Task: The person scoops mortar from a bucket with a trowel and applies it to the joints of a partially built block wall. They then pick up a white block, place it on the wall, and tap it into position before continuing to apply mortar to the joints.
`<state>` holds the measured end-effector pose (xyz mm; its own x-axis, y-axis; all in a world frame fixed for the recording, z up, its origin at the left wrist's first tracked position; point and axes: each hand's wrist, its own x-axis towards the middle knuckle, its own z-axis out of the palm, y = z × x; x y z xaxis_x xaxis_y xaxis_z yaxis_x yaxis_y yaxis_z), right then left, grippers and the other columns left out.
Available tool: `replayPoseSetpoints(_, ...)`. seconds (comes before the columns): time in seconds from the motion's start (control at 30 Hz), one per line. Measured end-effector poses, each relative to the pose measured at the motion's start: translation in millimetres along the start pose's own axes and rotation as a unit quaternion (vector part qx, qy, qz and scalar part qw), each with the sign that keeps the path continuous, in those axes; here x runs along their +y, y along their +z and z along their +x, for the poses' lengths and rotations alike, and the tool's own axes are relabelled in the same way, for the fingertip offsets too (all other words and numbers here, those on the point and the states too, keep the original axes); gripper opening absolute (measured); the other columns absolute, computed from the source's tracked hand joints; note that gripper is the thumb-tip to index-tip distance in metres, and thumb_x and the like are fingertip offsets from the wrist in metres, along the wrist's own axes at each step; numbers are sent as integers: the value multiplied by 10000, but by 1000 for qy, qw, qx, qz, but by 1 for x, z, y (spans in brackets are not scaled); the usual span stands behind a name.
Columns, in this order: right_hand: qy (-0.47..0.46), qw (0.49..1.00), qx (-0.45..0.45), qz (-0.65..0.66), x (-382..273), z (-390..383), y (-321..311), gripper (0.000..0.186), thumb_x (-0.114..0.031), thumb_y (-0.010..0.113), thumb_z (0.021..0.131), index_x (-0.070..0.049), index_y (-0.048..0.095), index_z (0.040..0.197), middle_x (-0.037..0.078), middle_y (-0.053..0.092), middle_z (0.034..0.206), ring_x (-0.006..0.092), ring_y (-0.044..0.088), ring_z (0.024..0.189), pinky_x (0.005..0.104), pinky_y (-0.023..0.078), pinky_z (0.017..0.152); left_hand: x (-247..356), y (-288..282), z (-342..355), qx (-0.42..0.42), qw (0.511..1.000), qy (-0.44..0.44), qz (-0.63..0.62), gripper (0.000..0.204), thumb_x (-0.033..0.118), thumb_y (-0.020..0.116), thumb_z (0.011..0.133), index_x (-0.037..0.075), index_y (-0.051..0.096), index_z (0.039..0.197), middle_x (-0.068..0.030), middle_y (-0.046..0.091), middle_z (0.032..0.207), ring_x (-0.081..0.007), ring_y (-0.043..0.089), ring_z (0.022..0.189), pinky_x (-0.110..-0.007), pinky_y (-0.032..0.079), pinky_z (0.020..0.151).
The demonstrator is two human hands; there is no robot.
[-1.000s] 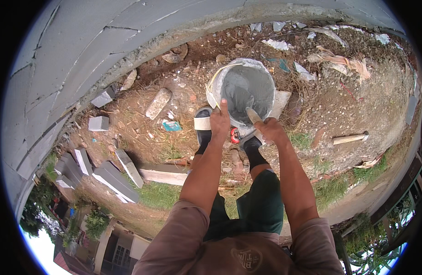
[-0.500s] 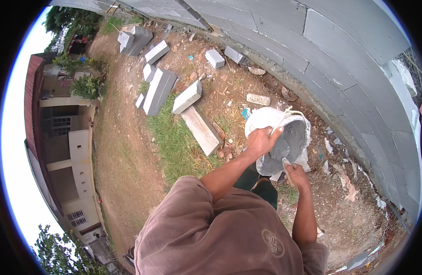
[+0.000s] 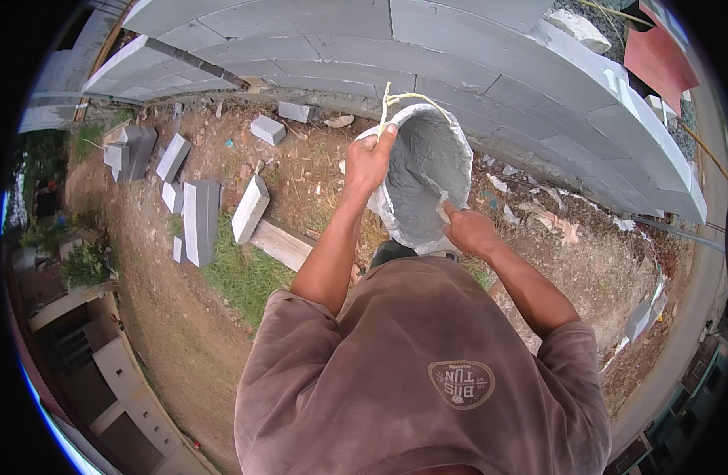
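A bucket (image 3: pixel 387 209) caked in pale dried mortar is tilted with its mouth toward me, held up in front of my body near the block wall. Wet grey mortar (image 3: pixel 418 170) lines its inside. My left hand (image 3: pixel 370 162) is closed on the bucket's left rim, thumb on top, beside a yellowish rope handle (image 3: pixel 385 111). At the right side of the mouth, my right hand (image 3: pixel 468 229) grips what looks like a trowel (image 3: pixel 443 207) by its handle. The trowel's blade is coated and mostly hidden in the mortar.
A grey block wall (image 3: pixel 451 67) runs across the far side. Several loose blocks (image 3: pixel 200 222) lie on the dirt to the left, with a plank-like block (image 3: pixel 281 245) on the grass (image 3: pixel 241 273). White rubble (image 3: pixel 554 226) is scattered along the wall's foot at right.
The bucket has come up off the ground and closer to the wall's top, carried by my left hand. My right hand has moved along with the trowel. My view has turned right.
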<state>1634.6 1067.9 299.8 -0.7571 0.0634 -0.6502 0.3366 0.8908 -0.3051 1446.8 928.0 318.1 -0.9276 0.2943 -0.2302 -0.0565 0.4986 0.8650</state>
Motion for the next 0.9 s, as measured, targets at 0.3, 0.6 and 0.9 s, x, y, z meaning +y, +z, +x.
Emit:
replayPoseSetpoints(0.3,-115,963,77,233,36,-16,-52,569,-332,538,833,-27,467,1308,253,581,1147,397,566,1051,438,441,921,-8,-25,18,-52,996,-30,-62,574,459,573,891,89,372,500,61,331,515,-67,282,514,-284,219,445)
replayPoseSetpoints(0.6,-87,985,150,0,-71,12,-75,371,-78,449,857,-13,520,1216,174,653,909,313,630,936,465,491,797,13,-37,45,-65,990,2,-124,501,430,581,901,120,415,545,76,372,533,-43,288,515,-255,199,451)
replayPoseSetpoints(0.9,-11,984,173,51,-32,31,-80,491,-144,467,828,-128,480,1318,191,619,1035,342,638,862,449,510,750,-3,-52,63,-44,995,22,-91,490,402,594,900,95,448,547,75,383,548,-43,298,525,-260,203,453)
